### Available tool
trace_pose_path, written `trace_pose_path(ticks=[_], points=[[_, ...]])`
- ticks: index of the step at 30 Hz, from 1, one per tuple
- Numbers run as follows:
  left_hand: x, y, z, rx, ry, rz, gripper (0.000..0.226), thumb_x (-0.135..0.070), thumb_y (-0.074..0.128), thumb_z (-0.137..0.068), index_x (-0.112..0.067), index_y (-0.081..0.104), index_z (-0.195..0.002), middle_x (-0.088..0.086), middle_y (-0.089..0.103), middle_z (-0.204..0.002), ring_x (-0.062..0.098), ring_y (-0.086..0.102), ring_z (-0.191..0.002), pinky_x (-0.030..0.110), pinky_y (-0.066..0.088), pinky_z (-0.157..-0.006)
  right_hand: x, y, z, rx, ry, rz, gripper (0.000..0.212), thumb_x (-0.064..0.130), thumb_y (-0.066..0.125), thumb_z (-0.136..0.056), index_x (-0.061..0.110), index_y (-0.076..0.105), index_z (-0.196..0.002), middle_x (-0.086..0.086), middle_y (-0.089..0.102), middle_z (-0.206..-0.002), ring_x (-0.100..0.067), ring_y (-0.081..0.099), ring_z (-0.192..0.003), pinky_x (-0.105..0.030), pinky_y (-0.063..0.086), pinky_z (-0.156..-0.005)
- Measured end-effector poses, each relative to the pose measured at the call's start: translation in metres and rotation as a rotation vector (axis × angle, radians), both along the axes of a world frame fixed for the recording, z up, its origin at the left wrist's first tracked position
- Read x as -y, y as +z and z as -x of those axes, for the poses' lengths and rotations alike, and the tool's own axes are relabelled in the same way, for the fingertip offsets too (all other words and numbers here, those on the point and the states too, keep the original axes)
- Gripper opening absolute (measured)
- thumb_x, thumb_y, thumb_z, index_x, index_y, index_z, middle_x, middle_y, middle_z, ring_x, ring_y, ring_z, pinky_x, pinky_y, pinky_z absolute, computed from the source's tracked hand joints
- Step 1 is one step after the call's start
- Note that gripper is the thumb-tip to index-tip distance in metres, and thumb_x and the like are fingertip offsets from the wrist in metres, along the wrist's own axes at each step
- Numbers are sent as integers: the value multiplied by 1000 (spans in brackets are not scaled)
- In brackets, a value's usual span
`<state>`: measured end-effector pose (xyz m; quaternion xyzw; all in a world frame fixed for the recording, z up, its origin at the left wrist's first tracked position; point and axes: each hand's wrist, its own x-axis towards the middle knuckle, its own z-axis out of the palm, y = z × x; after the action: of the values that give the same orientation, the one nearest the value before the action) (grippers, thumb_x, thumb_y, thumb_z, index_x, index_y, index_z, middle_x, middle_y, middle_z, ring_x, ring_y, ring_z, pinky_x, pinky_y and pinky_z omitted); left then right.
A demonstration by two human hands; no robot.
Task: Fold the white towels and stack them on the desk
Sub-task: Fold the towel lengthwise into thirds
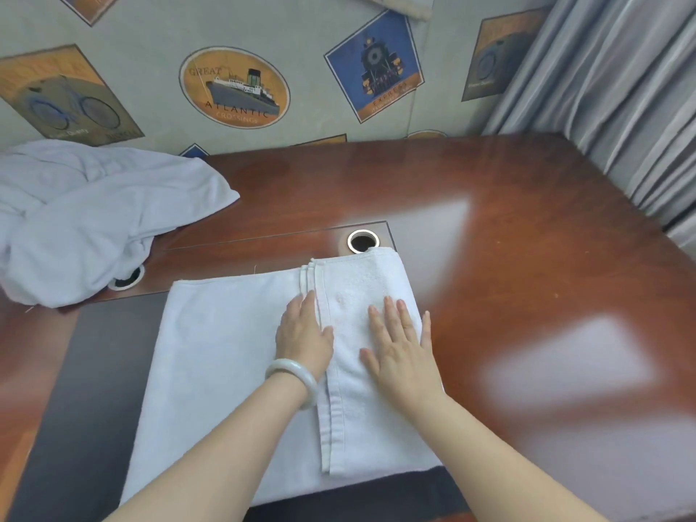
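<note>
Glossy brown desk [489, 205] carries a white towel [226, 352], its right third folded over, flattened by open left hand [303, 339] and right hand [399, 348] to set the crease.

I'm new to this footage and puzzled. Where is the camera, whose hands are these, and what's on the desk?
No machine here: a person wears a wide-angle camera on the head, looking down at their own hands. The left hand, with a pale bangle, and the right hand lie flat on a white towel, the right one on its folded-over flap. Neither has a grip on anything. A crumpled heap of white towels lies at the far left of the brown desk, and a round cable hole shows beyond the flap.
</note>
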<state>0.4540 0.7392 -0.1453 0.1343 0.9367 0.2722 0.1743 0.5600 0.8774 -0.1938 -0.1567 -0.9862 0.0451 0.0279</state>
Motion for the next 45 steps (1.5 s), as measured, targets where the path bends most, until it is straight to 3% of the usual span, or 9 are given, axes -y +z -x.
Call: trace_pose_path(ticks=[3, 6, 13, 17, 23, 30, 35, 39, 45], points=[[30, 5, -62, 92, 75, -3, 24, -28, 60, -92, -18, 51, -113, 1, 48, -113, 24, 48, -113, 35, 42, -95, 26, -4, -49, -38, 55, -4, 62, 47, 34, -96, 17, 37, -151, -10, 28, -159, -30, 23, -148, -62, 15, -113], [37, 0, -99, 192, 87, 16, 24, -35, 63, -90, -18, 47, -95, -2, 50, -96, 20, 53, -94, 32, 46, -81, 38, -12, -63, -16, 14, 0, 61, 46, 31, -98, 17, 36, -151, -9, 26, -160, -28, 20, -149, -61, 15, -113], [42, -4, -111, 228, 170, 48, 29, -31, 55, -96, -4, 58, -88, 3, 47, -95, 20, 47, -83, 29, 39, -70, 34, -14, -63, 16, 38, 5, 67, 58, 29, -97, 21, 32, -153, -6, 25, -161, -27, 20, -149, -59, 13, -113], [45, -4, -133, 98, 172, 106, 24, -31, 58, -96, -10, 48, -102, 5, 45, -112, 22, 50, -101, 32, 44, -89, 32, -11, -68, 3, 60, 17, 67, 58, 29, -98, 23, 28, -154, -4, 22, -162, -24, 15, -150, -56, 13, -114], [45, 9, -135, 391, 188, 126, 46, -46, 64, -90, -10, 42, -106, -3, 51, -86, 14, 52, -73, 26, 38, -56, 32, -13, -82, -2, -38, 47, 65, 52, 31, -97, 19, 33, -152, -5, 27, -160, -24, 22, -148, -56, 14, -114], [57, 10, -135, 445, 89, 10, 14, -29, 64, -94, -16, 58, -96, -4, 61, -96, 17, 59, -91, 28, 48, -80, 27, -16, -108, -29, -63, 68, 63, 47, 29, -100, 23, 17, -157, -2, 15, -164, -20, 13, -151, -49, 12, -117], [62, 2, -142, 312, 77, 75, 36, -32, 68, -90, -11, 48, -110, 3, 56, -109, 18, 57, -96, 33, 51, -88, 30, -13, -107, 13, -79, 87, 63, 47, 29, -99, 24, 18, -156, -1, 18, -163, -22, 21, -149, -51, 13, -115], [50, 2, -142, -221, -254, 211, 75, -31, 55, -95, -18, 12, -155, 5, 14, -158, 23, 19, -146, 31, 24, -118, 36, -5, -92, 3, -117, 54, 61, 43, 34, -93, 14, 45, -145, -10, 40, -153, -25, 28, -143, -56, 15, -111], [52, -36, -124, -190, -477, 313, 65, -47, 33, -92, -19, 38, -150, 4, 29, -160, 23, 25, -146, 46, 20, -111, 38, -13, -82, -35, -9, 29, 62, 44, 32, -97, 17, 32, -153, -5, 25, -161, -21, 14, -150, -54, 11, -117]])
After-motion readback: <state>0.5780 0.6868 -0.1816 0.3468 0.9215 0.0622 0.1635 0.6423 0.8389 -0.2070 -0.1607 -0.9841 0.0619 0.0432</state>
